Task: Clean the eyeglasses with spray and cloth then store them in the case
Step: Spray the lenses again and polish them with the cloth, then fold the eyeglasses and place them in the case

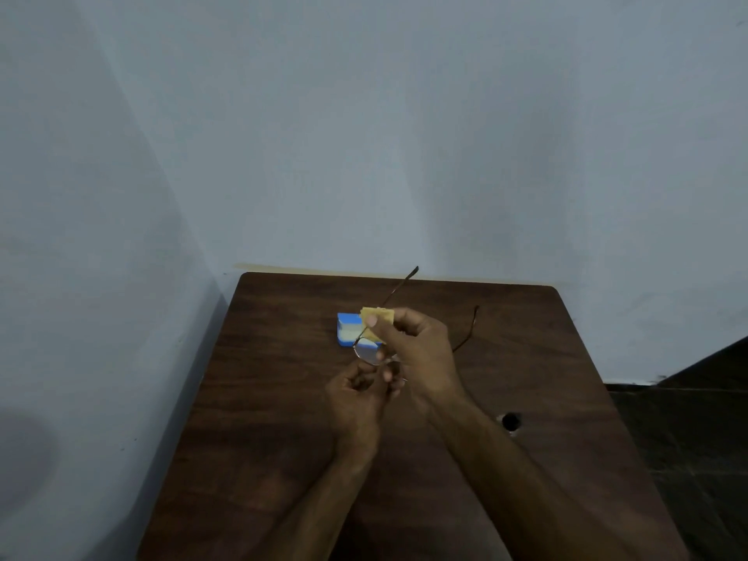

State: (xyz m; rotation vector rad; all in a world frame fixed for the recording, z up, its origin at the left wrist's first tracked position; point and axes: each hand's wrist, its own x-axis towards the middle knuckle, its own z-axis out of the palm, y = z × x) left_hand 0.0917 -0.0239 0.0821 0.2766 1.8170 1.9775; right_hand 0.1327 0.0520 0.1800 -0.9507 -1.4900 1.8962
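Note:
Thin-framed eyeglasses (pixel 369 352) are held above the table's middle with both temples unfolded, pointing away from me. My left hand (pixel 358 392) grips the frame from below near the bridge. My right hand (pixel 417 342) pinches a small yellow cloth (pixel 378 315) at the upper part of the glasses, thumb on top. The right lens is hidden behind that hand. A blue case (pixel 349 329) lies on the table just behind the glasses, partly covered by them. No spray bottle is in view.
A dark wooden table (pixel 283 419) stands against a pale wall, in a corner on the left. A round cable hole (pixel 511 420) sits in the tabletop at the right. Dark floor shows beyond the right edge.

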